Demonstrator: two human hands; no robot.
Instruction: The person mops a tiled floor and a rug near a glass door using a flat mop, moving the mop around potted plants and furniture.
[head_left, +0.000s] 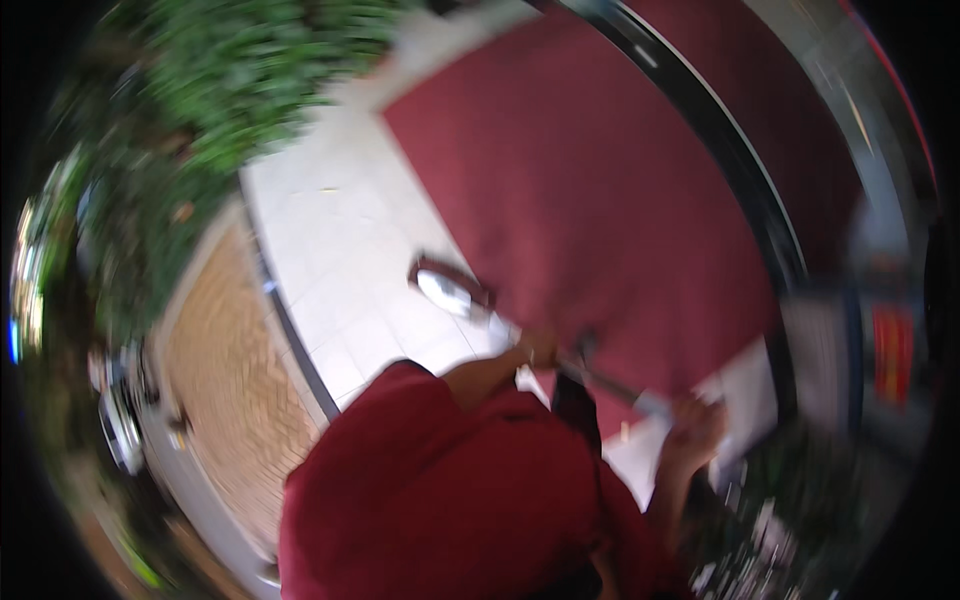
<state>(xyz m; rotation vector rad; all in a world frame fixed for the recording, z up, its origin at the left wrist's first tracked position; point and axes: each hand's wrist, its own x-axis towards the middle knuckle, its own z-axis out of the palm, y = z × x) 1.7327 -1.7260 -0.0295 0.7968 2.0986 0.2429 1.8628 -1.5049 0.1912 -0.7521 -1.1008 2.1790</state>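
Both my hands grip the shaft of a long-handled tool (604, 384) held slantwise in front of my red shirt. My left hand (540, 350) is around the shaft nearer the head; my right hand (697, 426) is at the far end of the handle. At the left end the tool's head (448, 289) shows a dark reddish-brown rim and a bright, shiny face. Motion blur hides what kind of tool it is. The head appears over white floor tiles (352, 247), beside the edge of a dark red mat (585, 172).
A black door track or frame edge (720, 142) curves across the mat. Leafy green plants (262, 67) border the tiles at upper left. Brick paving (232, 360) lies beyond a dark edging strip (296, 360). A parked vehicle (118, 431) stands farther left. More foliage (795, 495) is at lower right.
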